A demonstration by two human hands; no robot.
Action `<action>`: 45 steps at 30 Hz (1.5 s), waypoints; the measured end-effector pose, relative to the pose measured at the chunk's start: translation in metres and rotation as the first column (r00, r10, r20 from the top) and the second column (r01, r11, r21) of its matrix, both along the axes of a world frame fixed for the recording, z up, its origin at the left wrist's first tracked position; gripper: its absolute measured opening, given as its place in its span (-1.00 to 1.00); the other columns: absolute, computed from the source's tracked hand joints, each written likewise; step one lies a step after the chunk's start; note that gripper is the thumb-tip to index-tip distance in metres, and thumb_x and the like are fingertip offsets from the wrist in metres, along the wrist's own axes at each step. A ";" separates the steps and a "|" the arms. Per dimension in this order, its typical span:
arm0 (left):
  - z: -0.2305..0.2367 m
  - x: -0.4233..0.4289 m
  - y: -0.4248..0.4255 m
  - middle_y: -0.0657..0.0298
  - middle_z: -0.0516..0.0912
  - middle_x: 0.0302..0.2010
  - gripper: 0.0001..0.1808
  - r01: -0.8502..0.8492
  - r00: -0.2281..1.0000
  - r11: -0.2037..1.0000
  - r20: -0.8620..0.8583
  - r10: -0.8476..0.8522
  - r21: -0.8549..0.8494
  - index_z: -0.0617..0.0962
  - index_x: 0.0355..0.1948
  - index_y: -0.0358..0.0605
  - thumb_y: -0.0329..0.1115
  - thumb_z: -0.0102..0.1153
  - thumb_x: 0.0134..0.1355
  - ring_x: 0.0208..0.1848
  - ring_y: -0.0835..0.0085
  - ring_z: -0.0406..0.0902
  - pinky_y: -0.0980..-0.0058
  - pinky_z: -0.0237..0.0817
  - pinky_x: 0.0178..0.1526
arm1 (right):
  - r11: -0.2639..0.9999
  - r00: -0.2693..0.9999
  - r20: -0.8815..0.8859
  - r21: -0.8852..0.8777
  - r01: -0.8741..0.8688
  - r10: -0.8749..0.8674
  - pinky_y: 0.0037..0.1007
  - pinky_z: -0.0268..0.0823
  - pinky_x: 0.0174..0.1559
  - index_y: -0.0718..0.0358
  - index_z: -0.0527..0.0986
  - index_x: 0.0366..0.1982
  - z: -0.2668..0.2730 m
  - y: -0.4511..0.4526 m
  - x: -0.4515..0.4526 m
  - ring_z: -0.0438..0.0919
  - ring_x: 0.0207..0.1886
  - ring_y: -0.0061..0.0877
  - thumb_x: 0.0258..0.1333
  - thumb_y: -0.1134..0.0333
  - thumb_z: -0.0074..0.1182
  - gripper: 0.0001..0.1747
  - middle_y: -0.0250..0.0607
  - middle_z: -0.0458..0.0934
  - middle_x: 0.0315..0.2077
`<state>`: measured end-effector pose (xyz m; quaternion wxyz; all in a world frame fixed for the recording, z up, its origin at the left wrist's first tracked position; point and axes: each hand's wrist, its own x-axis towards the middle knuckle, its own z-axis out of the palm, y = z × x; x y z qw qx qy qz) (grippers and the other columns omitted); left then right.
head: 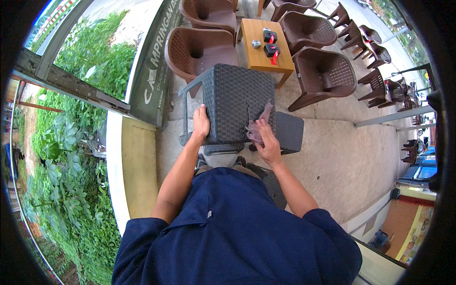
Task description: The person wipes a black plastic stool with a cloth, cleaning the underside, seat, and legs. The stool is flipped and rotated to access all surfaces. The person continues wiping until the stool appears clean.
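A dark grey woven-pattern plastic table [235,96] stands before me, with a crack in its top. My left hand [201,122] grips the table's left edge, thumb side up near its open leg frame. At the right part of the top, my right hand [266,142] presses a crumpled greyish-pink cloth [255,131] against the surface; one end of the cloth trails up toward the far right edge. The cloth looks blurred. My right palm is hidden.
Beyond stands a wooden table [267,58] with black boxes, red strips and a metal tin [256,44]. Brown plastic armchairs [322,74] flank it. Dark stools [290,131] sit close by at right and below. A low yellow wall [139,167] and a green banner [153,67] run along the left.
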<state>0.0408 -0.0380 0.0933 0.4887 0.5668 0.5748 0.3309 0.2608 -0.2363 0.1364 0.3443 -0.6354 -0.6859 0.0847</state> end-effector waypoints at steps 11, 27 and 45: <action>0.009 0.006 -0.023 -0.17 0.55 -0.42 -0.35 0.231 0.972 0.970 0.035 -0.234 0.079 0.55 -0.28 -0.49 0.00 -0.23 0.65 -0.28 0.13 0.45 0.08 0.30 -0.05 | 0.940 0.980 -0.043 0.276 0.199 -0.195 0.00 0.07 0.56 0.29 0.38 0.44 0.024 0.140 0.002 0.27 0.56 -0.07 0.39 0.31 0.14 -0.36 -0.05 0.38 0.46; 0.008 0.019 -0.011 -0.23 0.57 -0.32 -0.24 0.201 0.979 0.978 0.016 -0.202 0.058 0.57 -0.20 -0.48 0.15 -0.31 0.66 -0.20 0.12 0.47 0.13 0.28 0.08 | 0.988 0.988 -0.132 0.124 0.092 -0.075 -0.05 0.15 0.55 0.28 0.41 0.41 0.002 0.068 -0.008 0.36 0.50 -0.06 0.27 0.46 0.18 -0.33 0.00 0.46 0.40; 0.008 0.021 -0.012 -0.26 0.68 -0.28 -0.28 0.275 0.956 0.950 0.063 -0.287 0.149 0.60 -0.16 -0.52 0.07 -0.28 0.67 -0.20 0.08 0.59 0.12 0.35 0.01 | 0.903 0.946 -0.103 0.282 0.323 -0.306 -0.10 0.33 0.27 0.23 0.61 0.06 0.020 0.123 0.045 0.51 0.16 -0.03 -0.01 0.68 0.12 -0.46 -0.07 0.56 0.01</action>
